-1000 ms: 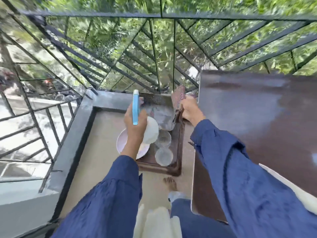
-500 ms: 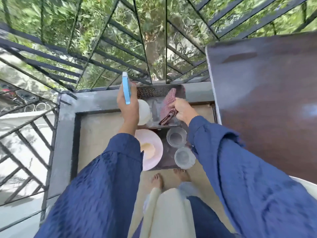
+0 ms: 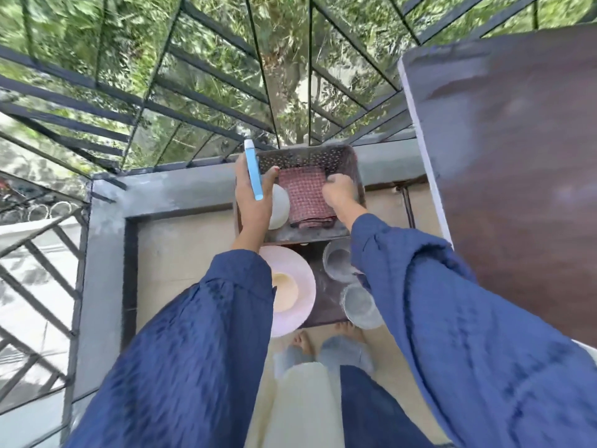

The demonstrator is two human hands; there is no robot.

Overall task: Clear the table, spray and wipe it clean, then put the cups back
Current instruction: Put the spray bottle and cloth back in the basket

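The two clear glass cups (image 3: 337, 260) stand side by side on a dark brown tray (image 3: 321, 286) by your feet, next to a pink plate (image 3: 303, 276). Just beyond, a grey perforated basket (image 3: 310, 156) holds a red checked cloth (image 3: 303, 198) and a white rounded item (image 3: 280, 206). Your right hand (image 3: 337, 192) curls at the cloth's edge; whether its fingers pinch it cannot be told. Your left hand (image 3: 255, 205) grips a slim light-blue object (image 3: 253, 173). The dark brown counter (image 3: 517, 173) stands to the right, and a black railing (image 3: 310, 76) stands ahead.
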